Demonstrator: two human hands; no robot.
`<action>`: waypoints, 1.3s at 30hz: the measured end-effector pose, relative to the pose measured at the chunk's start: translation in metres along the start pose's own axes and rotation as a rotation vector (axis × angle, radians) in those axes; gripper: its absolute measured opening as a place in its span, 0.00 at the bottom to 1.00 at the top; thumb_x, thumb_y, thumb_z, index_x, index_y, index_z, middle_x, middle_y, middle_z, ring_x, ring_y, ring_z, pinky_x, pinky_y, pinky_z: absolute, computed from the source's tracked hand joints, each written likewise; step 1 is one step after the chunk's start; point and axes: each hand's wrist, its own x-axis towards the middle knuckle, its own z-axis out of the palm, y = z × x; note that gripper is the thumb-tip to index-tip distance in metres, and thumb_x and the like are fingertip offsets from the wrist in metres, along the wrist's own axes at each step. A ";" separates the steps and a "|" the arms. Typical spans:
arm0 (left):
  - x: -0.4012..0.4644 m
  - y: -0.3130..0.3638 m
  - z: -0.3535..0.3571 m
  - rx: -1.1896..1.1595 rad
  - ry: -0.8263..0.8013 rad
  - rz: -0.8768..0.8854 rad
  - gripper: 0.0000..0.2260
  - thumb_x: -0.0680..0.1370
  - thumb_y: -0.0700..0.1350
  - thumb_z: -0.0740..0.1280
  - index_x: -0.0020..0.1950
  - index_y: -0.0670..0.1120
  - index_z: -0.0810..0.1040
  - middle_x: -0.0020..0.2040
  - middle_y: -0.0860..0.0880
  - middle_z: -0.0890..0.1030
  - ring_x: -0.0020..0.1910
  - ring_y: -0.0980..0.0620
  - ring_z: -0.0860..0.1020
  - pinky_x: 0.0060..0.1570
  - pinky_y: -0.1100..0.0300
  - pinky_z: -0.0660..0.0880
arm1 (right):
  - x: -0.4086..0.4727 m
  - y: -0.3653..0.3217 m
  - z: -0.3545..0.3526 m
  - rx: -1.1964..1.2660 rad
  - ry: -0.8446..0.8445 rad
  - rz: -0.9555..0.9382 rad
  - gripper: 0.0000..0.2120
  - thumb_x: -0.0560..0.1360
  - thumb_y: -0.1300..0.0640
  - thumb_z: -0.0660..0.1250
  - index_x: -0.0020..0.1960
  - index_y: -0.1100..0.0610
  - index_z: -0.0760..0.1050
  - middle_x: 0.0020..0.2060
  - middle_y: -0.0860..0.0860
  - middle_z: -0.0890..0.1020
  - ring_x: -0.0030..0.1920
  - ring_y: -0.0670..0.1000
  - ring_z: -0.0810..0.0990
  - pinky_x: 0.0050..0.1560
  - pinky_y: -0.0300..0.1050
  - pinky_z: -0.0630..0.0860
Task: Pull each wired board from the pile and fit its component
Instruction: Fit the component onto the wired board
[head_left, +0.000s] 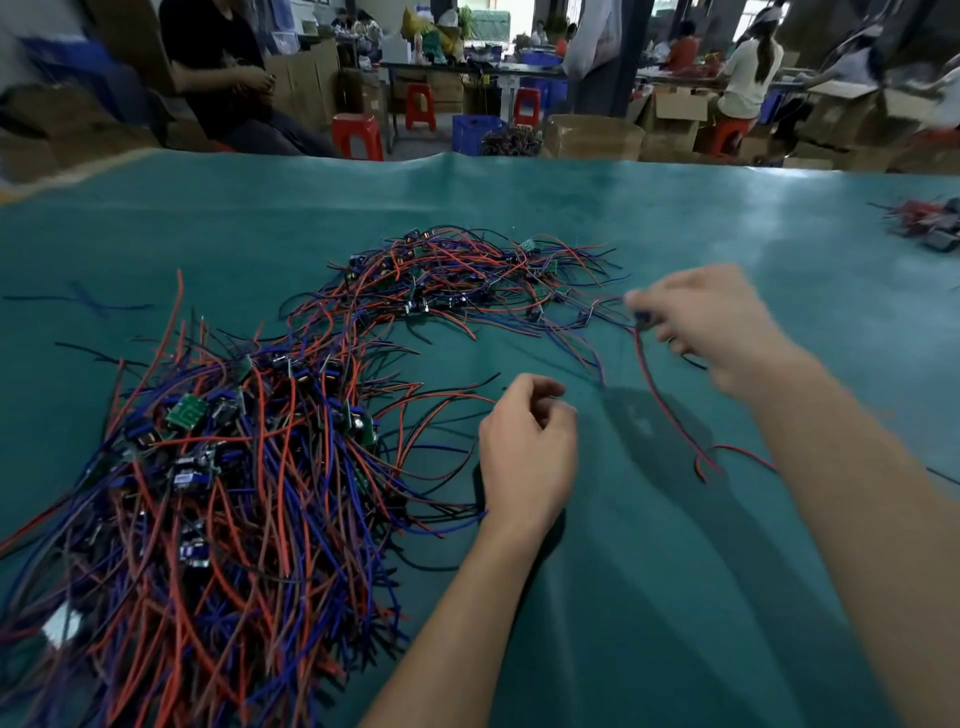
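My right hand (711, 322) pinched one wired board (643, 318); my left hand (527, 447) curled, seemingly empty. Most of the pile (218, 467) remained on the bench (675, 597).

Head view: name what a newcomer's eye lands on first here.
A sprawling pile of red, blue and black wired boards covers the left of the green table. The right hand pinches a small board with red wires trailing down; the left hand hovers curled beside the pile.

smooth teal mat (675, 597), plastic-coated wires (234, 493)
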 end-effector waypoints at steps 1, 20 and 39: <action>0.000 0.000 0.000 0.002 -0.009 -0.001 0.11 0.71 0.48 0.60 0.48 0.50 0.79 0.43 0.53 0.85 0.47 0.48 0.82 0.48 0.42 0.81 | -0.009 -0.004 -0.012 0.274 -0.028 0.089 0.09 0.75 0.56 0.72 0.38 0.58 0.82 0.33 0.54 0.79 0.27 0.48 0.72 0.26 0.37 0.66; -0.006 0.001 0.000 -0.021 -0.310 0.055 0.10 0.75 0.56 0.66 0.42 0.52 0.84 0.28 0.49 0.80 0.29 0.50 0.76 0.42 0.40 0.79 | -0.078 0.049 0.019 0.565 0.006 0.096 0.07 0.73 0.60 0.76 0.36 0.55 0.85 0.32 0.50 0.83 0.28 0.45 0.74 0.27 0.36 0.69; -0.004 0.000 -0.001 -0.197 -0.229 0.081 0.10 0.83 0.42 0.66 0.43 0.46 0.83 0.27 0.50 0.79 0.28 0.56 0.75 0.35 0.59 0.75 | -0.077 0.051 0.013 0.622 0.042 0.135 0.08 0.77 0.55 0.73 0.41 0.57 0.82 0.32 0.54 0.82 0.29 0.47 0.78 0.27 0.39 0.73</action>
